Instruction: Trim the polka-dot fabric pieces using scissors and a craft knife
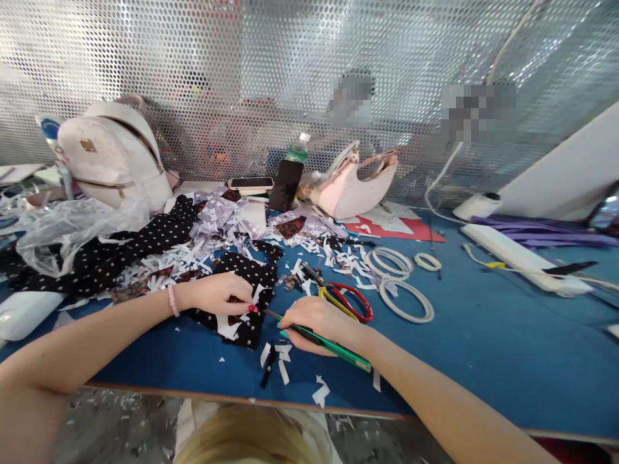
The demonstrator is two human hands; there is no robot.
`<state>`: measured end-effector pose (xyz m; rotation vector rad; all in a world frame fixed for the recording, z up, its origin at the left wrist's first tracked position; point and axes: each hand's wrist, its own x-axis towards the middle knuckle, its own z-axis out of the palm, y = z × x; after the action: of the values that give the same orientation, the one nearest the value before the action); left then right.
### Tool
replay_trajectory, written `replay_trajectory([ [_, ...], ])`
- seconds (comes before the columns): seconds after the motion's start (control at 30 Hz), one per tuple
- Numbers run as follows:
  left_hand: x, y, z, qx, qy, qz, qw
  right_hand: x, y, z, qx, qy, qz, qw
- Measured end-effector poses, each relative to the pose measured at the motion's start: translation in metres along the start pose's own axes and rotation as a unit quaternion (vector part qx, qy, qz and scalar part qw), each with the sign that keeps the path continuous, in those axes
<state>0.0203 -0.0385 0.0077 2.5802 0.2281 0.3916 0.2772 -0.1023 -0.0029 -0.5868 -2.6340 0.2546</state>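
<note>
My left hand point(220, 294) is closed, its fingertips pinching the edge of a black polka-dot fabric piece point(249, 332) on the blue table. White scraps lie on that fabric under the hand. A small red spot shows at the fingertips; I cannot tell if it is a nail. My right hand point(319, 325) is wrapped around a slim green-and-black utility knife point(345, 354), its thin tip pointing left, close to the left fingertips and the fabric's edge. Just behind the right hand lie scissors point(360, 306) with red and yellow handles.
Paper and fabric scraps point(213, 241) cover the middle of the table point(483, 361). White tape rolls point(407, 317) lie to the right. Behind stand a white backpack point(113, 154), a phone point(286, 185), a bottle point(298, 149) and a pale handbag point(358, 183). A power strip point(525, 258) is at right.
</note>
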Motion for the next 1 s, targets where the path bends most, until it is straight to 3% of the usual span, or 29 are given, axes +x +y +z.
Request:
replay_trajectory([
  [0.17, -0.0001, 0.0003, 0.0005, 0.013, -0.001, -0.006, 1.000, 0.0003, 0.0001, 0.0019, 0.014, 0.031, -0.004, 0.999],
  [0.67, -0.0046, 0.0053, 0.0038, 0.128, -0.030, 0.048, 0.990, -0.0005, -0.0028, -0.0015, 0.000, -0.001, -0.003, 1.000],
  [1.0, -0.0027, 0.0094, 0.0047, 0.174, -0.047, 0.026, 0.983, -0.0005, -0.0051, -0.0035, 0.012, 0.001, -0.005, 1.000],
])
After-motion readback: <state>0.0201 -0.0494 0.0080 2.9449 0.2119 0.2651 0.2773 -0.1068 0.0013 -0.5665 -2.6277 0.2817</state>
